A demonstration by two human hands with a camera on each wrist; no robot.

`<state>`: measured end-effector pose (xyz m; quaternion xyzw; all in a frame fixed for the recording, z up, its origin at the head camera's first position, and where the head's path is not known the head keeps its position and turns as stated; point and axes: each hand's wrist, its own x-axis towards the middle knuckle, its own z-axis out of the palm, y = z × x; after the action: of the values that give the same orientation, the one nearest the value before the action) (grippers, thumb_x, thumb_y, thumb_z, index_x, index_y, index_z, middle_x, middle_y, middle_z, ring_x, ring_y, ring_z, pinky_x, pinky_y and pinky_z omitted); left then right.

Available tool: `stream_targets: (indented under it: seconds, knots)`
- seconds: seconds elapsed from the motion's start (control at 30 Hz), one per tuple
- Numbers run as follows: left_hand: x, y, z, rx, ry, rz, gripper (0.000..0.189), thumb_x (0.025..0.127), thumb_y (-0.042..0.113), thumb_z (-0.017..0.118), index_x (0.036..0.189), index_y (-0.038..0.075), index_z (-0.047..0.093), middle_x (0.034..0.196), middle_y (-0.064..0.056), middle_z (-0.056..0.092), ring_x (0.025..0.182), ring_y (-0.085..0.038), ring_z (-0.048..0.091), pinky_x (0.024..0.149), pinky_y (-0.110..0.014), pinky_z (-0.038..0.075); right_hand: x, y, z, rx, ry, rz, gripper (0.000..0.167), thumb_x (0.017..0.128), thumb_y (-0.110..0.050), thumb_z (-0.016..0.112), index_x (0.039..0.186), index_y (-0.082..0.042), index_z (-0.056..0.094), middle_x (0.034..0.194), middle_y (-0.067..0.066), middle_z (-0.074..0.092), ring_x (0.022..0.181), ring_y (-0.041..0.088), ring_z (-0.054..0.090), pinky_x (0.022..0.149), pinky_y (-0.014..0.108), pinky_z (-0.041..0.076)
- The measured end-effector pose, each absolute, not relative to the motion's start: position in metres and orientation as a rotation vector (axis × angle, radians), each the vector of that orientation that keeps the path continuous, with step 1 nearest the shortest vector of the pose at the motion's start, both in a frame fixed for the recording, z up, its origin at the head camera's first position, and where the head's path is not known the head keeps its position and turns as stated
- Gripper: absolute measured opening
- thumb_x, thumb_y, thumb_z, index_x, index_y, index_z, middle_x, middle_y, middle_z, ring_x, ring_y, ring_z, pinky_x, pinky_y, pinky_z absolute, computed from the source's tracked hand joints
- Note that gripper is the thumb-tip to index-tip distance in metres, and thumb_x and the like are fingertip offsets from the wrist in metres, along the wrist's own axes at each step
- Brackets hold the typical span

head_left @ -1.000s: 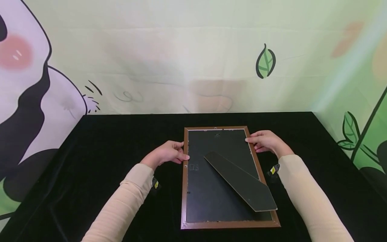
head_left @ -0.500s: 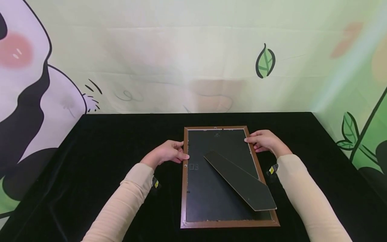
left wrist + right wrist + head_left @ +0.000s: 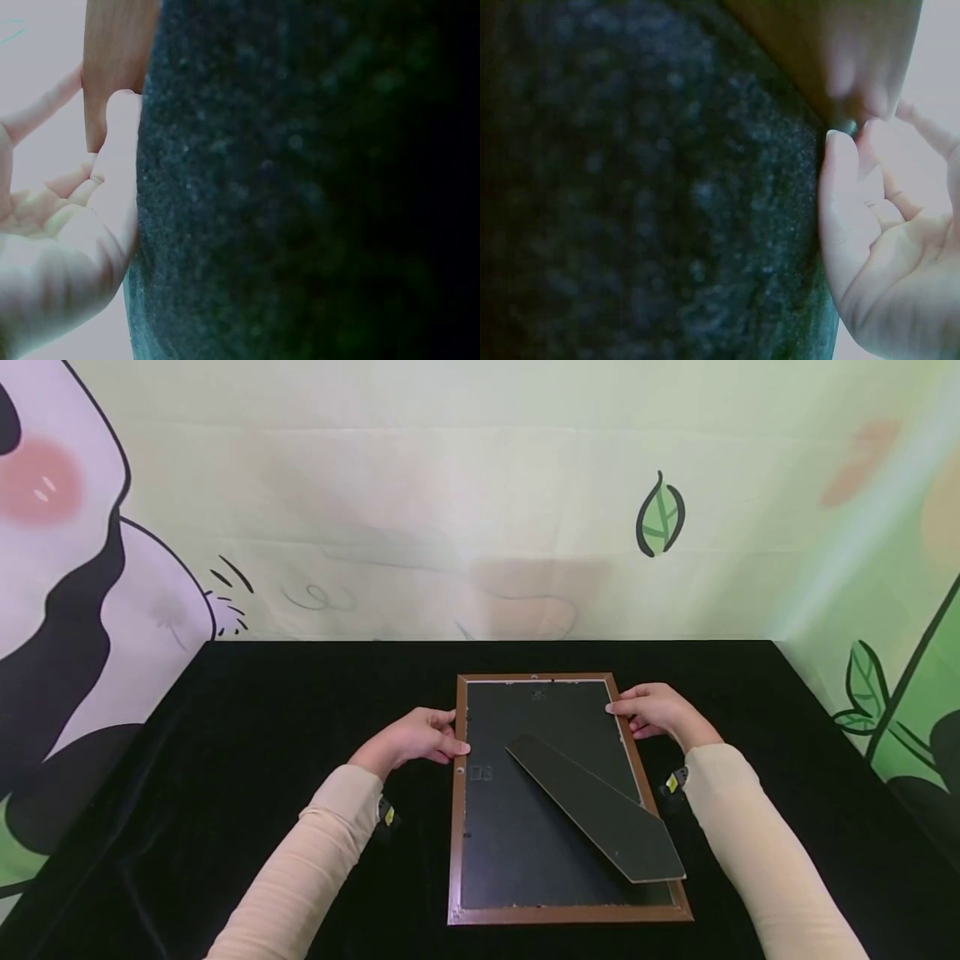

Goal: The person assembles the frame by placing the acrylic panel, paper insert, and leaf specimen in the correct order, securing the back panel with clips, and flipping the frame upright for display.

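Observation:
A picture frame (image 3: 570, 915) with a brown border lies back side up on the black cloth, its dark backing board (image 3: 517, 860) showing. The dark easel stand (image 3: 600, 810) slants across the board, and its wide end overlaps the lower right border. My left hand (image 3: 412, 742) holds the left border, thumb on top. On the opposite border, nearer the far corner, my right hand (image 3: 663, 714) grips with the thumb over the edge. Both wrist views show a hand against the brown border, with dark cloth filling most of the picture. The frame's front is hidden.
A black cloth (image 3: 300, 685) covers the table and spreads around the frame. Behind the table's far edge hangs a pale green printed backdrop (image 3: 420, 510) with a panda and leaves. It continues along the right side.

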<state>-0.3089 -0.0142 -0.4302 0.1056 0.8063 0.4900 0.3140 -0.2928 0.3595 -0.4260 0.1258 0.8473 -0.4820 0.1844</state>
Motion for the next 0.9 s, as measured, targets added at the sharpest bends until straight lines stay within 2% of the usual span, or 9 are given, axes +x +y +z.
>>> stream_targets:
  seconds: [0.4, 0.5, 0.6, 0.73, 0.83, 0.9]
  knots:
    - [-0.309, -0.016, -0.432, 0.286, 2.122, 1.296, 0.079, 0.087, 0.015, 0.072, 0.150, -0.001, 0.027, 0.099, -0.014, 0.056, 0.092, -0.022, 0.066, 0.091, -0.037, 0.052, -0.291, 0.359, -0.423, 0.281, 2.385, -1.350, 0.049, 0.092, -0.028, 0.066, 0.123, 0.005, 0.047, 0.080, 0.002, 0.054, 0.064, 0.011, 0.056, 0.066, 0.026, 0.056]
    - [-0.307, -0.015, -0.432, 0.289, 2.130, 1.297, 0.079, 0.087, 0.015, 0.072, 0.150, -0.001, 0.027, 0.097, -0.013, 0.056, 0.090, -0.022, 0.065, 0.091, -0.038, 0.052, -0.291, 0.360, -0.422, 0.248, 2.390, -1.340, 0.052, 0.093, -0.028, 0.065, 0.125, 0.007, 0.045, 0.087, 0.004, 0.057, 0.067, 0.011, 0.057, 0.067, 0.028, 0.056]
    - [-0.303, -0.015, -0.433, 0.272, 2.153, 1.311, 0.076, 0.088, 0.015, 0.071, 0.149, -0.001, 0.028, 0.094, -0.014, 0.057, 0.087, -0.023, 0.065, 0.089, -0.038, 0.053, -0.294, 0.360, -0.420, 0.207, 2.418, -1.303, 0.058, 0.093, -0.028, 0.064, 0.132, 0.008, 0.042, 0.104, 0.014, 0.061, 0.078, 0.016, 0.060, 0.072, 0.030, 0.057]
    - [-0.291, -0.016, -0.435, 0.252, 2.158, 1.336, 0.072, 0.089, 0.015, 0.069, 0.148, -0.003, 0.031, 0.092, -0.014, 0.060, 0.083, -0.023, 0.065, 0.084, -0.038, 0.055, -0.301, 0.358, -0.413, 0.175, 2.456, -1.290, 0.065, 0.095, -0.032, 0.061, 0.141, 0.006, 0.037, 0.132, 0.025, 0.052, 0.104, 0.028, 0.058, 0.084, 0.036, 0.054]
    - [-0.276, -0.019, -0.434, 0.269, 2.132, 1.350, 0.072, 0.090, 0.016, 0.068, 0.147, -0.004, 0.030, 0.091, -0.014, 0.060, 0.079, -0.022, 0.064, 0.080, -0.038, 0.057, -0.311, 0.353, -0.408, 0.159, 2.506, -1.296, 0.062, 0.096, -0.034, 0.058, 0.142, 0.004, 0.039, 0.139, 0.025, 0.046, 0.118, 0.034, 0.051, 0.093, 0.042, 0.050]
    - [-0.264, -0.021, -0.432, 0.293, 2.121, 1.347, 0.075, 0.089, 0.017, 0.070, 0.147, -0.005, 0.029, 0.089, -0.014, 0.060, 0.077, -0.022, 0.064, 0.078, -0.037, 0.057, -0.318, 0.349, -0.404, 0.133, 2.553, -1.292, 0.059, 0.097, -0.035, 0.056, 0.141, 0.002, 0.042, 0.141, 0.024, 0.046, 0.121, 0.036, 0.048, 0.096, 0.045, 0.047]
